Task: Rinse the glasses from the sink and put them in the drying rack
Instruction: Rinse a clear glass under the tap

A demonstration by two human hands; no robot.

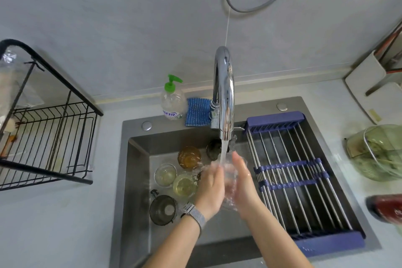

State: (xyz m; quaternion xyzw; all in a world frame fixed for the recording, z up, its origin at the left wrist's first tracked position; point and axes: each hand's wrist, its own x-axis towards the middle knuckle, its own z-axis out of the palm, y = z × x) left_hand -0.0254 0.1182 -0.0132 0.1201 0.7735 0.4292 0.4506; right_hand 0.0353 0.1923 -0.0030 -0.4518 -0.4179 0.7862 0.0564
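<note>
Water runs from the chrome faucet [224, 93] onto a clear glass [229, 183] held between my left hand [212, 189] and my right hand [243, 183] over the sink [134, 180]. Both hands wrap the glass from either side. In the sink stand an amber glass [189, 157], two clear glasses [165, 174] [184, 185], a dark smoky cup [163, 209] and another dark glass [214, 149] at the back. The blue roll-up drying rack [293, 172] spans the sink's right half and holds nothing.
A black wire rack [50, 137] stands on the counter at left. A soap bottle with green pump [173, 100] and a blue cloth [198, 111] sit behind the sink. A green glass container [378, 152] and a red object [385, 206] are at right.
</note>
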